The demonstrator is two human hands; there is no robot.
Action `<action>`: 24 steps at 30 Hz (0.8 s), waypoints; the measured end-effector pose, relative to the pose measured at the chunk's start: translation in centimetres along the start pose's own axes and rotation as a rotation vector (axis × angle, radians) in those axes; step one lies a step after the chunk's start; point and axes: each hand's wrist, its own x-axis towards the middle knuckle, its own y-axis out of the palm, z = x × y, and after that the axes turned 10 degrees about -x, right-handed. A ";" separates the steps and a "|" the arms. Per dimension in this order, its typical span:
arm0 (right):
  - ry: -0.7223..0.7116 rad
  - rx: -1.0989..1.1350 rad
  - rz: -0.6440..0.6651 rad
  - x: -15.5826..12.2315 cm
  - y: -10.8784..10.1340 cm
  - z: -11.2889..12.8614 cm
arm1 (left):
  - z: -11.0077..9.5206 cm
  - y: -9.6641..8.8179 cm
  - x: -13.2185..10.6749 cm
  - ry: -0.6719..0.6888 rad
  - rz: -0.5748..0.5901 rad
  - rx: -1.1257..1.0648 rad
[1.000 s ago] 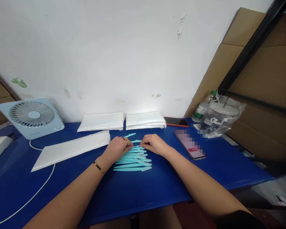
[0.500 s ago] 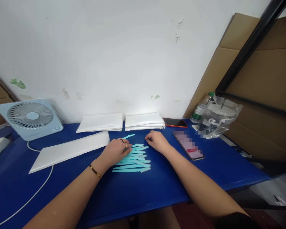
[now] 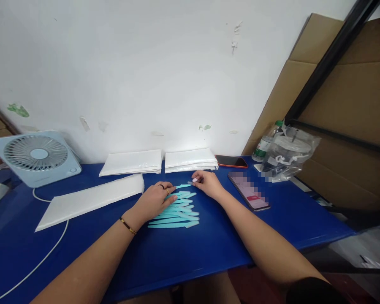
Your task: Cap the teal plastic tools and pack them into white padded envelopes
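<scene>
Several turquoise eyebrow razors lie side by side in a loose row on the blue table, heads to the right. My left hand rests over the far left part of the row, its fingers closed on the handle of the farthest eyebrow razor. This razor's head points at my right hand. Thumb and finger of my right hand pinch a small clear piece right at that head; whether the two touch is too small to tell.
White flat packs lie in a left stack and a right stack by the wall, with a single white pack nearer. A fan stands left. Two phones, a red-edged phone and a lit phone, a bottle and a bagged cup are right.
The farthest razor has moved right and nearer, level with my right fingers. A small clear piece now shows in my right hand. The near razors lie as before.
</scene>
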 end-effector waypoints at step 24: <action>-0.032 0.106 0.118 0.0 0.3 1.7 | -0.7 0.3 0.0 0.015 0.108 -0.019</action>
